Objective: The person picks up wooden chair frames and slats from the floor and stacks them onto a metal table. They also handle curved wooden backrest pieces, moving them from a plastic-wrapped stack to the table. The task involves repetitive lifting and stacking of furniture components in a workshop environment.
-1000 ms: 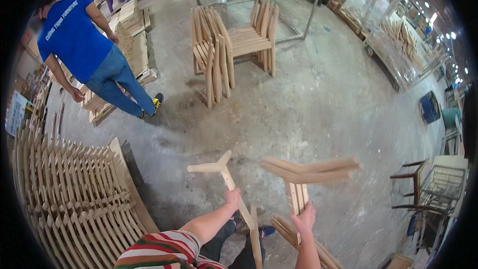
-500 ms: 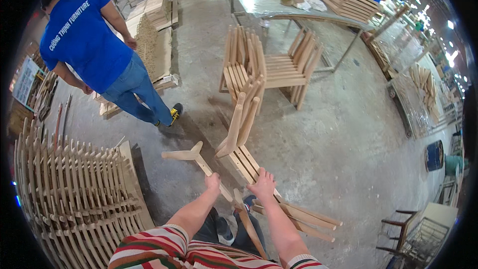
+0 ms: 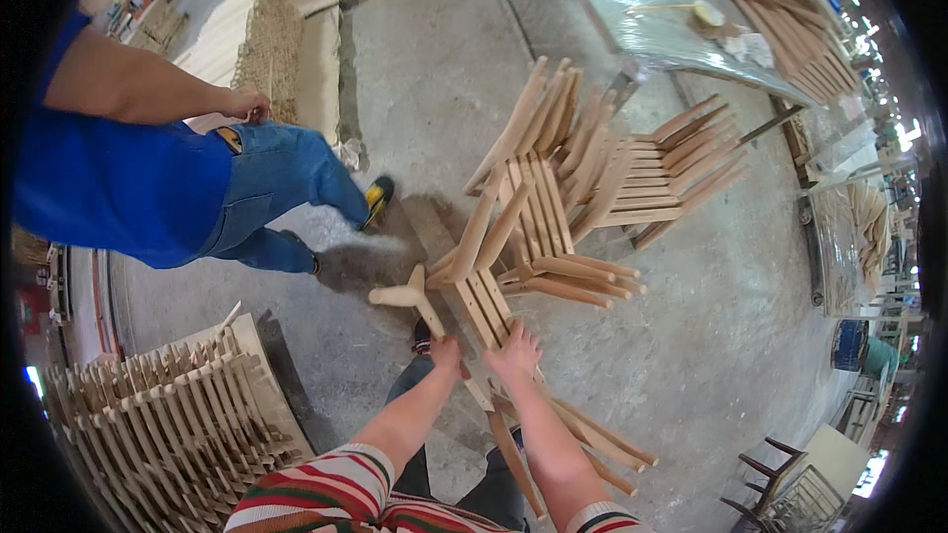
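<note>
My left hand (image 3: pixel 447 355) is closed around the bar of a single pale wooden chair-leg frame (image 3: pixel 428 314), whose angled top piece points away from me. To its right, my right hand (image 3: pixel 515 353) grips a bundle of similar wooden frames (image 3: pixel 482 306), their bars lying side by side. The bundle's angled pieces fan out at both ends, partly under my right forearm. Just beyond it stand more grouped frames (image 3: pixel 538 202), and farther right another group (image 3: pixel 647 178) rests on the floor. A narrow gap separates the single frame from the bundle.
A person in a blue shirt (image 3: pixel 118 183) stands close on the left. Many wooden pieces (image 3: pixel 188 405) are stacked at lower left. A plastic-covered table (image 3: pixel 632 0) carries more wood at far right. A chair (image 3: pixel 775 474) and a blue drum (image 3: pixel 847 345) stand to the right.
My hands and the frames they hold have moved forward, toward the grouped frames. The single frame is closer to the bundle. The person in blue now appears nearer on the left.
</note>
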The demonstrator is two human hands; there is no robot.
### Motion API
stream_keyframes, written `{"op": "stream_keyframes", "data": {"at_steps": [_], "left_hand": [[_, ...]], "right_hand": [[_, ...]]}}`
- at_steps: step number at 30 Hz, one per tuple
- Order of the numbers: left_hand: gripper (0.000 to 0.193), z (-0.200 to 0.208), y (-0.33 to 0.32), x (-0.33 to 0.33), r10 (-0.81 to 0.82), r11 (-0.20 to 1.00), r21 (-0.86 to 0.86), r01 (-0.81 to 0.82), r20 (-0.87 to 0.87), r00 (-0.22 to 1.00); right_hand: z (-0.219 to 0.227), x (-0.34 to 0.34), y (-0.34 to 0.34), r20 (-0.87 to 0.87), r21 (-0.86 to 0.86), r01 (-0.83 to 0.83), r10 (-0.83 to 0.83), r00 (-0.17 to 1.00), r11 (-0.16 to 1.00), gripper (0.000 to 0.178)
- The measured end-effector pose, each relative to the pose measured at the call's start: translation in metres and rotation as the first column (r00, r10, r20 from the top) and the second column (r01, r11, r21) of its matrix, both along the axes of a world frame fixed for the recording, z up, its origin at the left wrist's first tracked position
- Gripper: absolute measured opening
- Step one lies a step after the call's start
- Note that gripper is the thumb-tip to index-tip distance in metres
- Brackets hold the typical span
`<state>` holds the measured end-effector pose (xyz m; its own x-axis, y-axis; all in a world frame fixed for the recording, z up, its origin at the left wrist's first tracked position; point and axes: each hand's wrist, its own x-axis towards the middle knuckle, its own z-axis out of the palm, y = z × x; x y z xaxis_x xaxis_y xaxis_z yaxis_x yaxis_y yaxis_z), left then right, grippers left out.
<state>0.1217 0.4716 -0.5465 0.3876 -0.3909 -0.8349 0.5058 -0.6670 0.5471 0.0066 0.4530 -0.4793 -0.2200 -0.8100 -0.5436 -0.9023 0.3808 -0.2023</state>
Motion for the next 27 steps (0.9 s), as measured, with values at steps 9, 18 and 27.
{"op": "stream_keyframes", "data": {"at_steps": [9, 18, 27], "left_hand": [[0.064, -0.096, -0.17, 0.079, -0.302, 0.926, -0.184, 0.329, 0.16, 0.94], [0.068, -0.117, -0.278, 0.07, -0.346, 0.938, -0.213, 0.274, -0.646, 0.681], [0.064, -0.047, -0.276, 0.045, -0.783, 0.622, -0.161, 0.766, -0.152, 0.604]], "right_hand": [[-0.043, 0.081, -0.177, 0.065, 0.007, 0.05, -0.05, 0.997, 0.999, 0.081], [0.025, 0.118, -0.241, 0.593, -0.404, 0.309, -0.011, 0.805, 0.861, 0.054], [0.195, 0.032, -0.149, 0.872, -0.29, 0.072, 0.232, 0.431, 0.954, 0.04]]}}
